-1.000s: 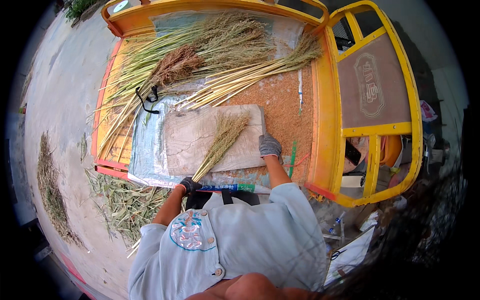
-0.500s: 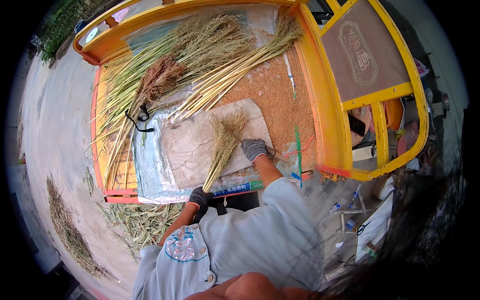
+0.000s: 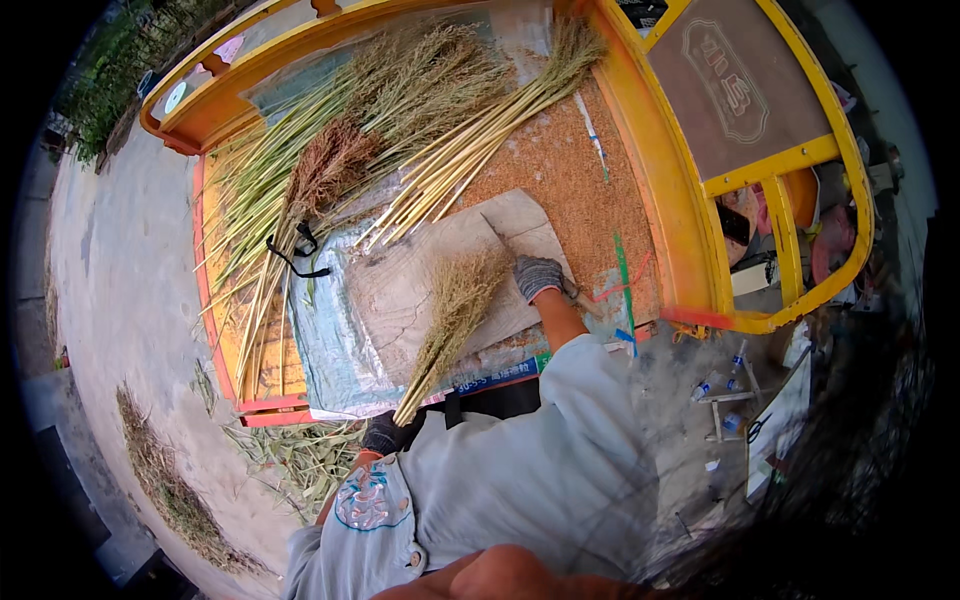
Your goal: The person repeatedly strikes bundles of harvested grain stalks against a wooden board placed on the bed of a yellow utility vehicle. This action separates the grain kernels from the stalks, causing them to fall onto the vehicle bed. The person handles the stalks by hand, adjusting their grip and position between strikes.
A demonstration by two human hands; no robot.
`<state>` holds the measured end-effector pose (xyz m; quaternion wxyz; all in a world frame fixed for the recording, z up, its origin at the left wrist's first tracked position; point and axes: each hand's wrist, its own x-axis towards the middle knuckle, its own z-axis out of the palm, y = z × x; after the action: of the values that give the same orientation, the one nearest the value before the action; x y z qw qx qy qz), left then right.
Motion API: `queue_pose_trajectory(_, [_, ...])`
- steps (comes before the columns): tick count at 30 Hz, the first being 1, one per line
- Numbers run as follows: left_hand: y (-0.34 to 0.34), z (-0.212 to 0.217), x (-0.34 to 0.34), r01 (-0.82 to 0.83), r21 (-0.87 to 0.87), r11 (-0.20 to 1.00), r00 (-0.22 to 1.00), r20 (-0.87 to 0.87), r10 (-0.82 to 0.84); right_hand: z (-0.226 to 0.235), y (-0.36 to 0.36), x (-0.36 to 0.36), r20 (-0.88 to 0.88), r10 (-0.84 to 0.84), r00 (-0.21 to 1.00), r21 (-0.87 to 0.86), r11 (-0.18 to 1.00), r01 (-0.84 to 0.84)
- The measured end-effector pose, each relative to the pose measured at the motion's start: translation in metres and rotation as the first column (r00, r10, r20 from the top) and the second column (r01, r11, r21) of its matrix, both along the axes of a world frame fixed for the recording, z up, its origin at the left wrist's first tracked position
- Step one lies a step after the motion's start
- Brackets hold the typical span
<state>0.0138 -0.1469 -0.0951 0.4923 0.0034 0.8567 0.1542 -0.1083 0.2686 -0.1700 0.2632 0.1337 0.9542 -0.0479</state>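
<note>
My left hand (image 3: 385, 432), in a dark glove, grips the cut end of a small bundle of straw-coloured stalks (image 3: 452, 310). The bundle lies slanted across a grey board (image 3: 400, 300), its feathery tips pointing up and right. My right hand (image 3: 540, 276), in a grey knitted glove, is closed at the board's right edge, beside the bundle's tips. It seems to hold a knife (image 3: 500, 235) whose thin blade lies on the board. Both arms wear pale blue sleeves.
The board lies on a plastic sheet (image 3: 320, 340) in a yellow cart bed (image 3: 660, 200) strewn with chaff. Large sheaves of long stalks (image 3: 400, 130) fill the far side, with a black cord (image 3: 295, 255) among them. Trimmings litter the ground (image 3: 290, 460) at left. Small bottles (image 3: 720, 385) lie at right.
My head has turned, so the whole scene has swung and tilted in view. The bundle stays on the board, held at its base; my right hand stays by the board's right edge.
</note>
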Motion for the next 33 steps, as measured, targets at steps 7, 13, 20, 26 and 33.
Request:
queue_pose_trajectory(7, [-0.065,-0.002,0.0,-0.026,0.03,0.999,0.991,-0.128,0.03,-0.008,-0.006,0.002,0.024,-0.094,0.995,-0.053,0.994,0.095])
queue_pose_trajectory(13, [-0.007,0.008,-0.023,-0.021,-0.032,0.999,0.986,-0.164,0.015,0.016,-0.019,0.025,-0.136,-0.488,0.862,-0.205,0.865,0.457])
queue_pose_trajectory(20, [0.069,-0.023,-0.04,0.15,-0.141,0.979,0.98,-0.112,-0.167,0.045,-0.036,0.057,-0.253,-0.076,0.965,-0.162,0.986,0.035])
queue_pose_trajectory(26, [0.087,-0.017,-0.034,0.141,-0.179,0.974,0.985,-0.072,-0.156,0.007,-0.028,0.038,-0.021,0.212,0.977,-0.205,0.956,-0.212])
queue_pose_trajectory(33, [0.094,0.002,-0.031,-0.395,0.22,0.892,0.859,0.431,0.274,0.017,0.005,0.001,0.069,0.293,0.954,-0.275,0.925,-0.264])
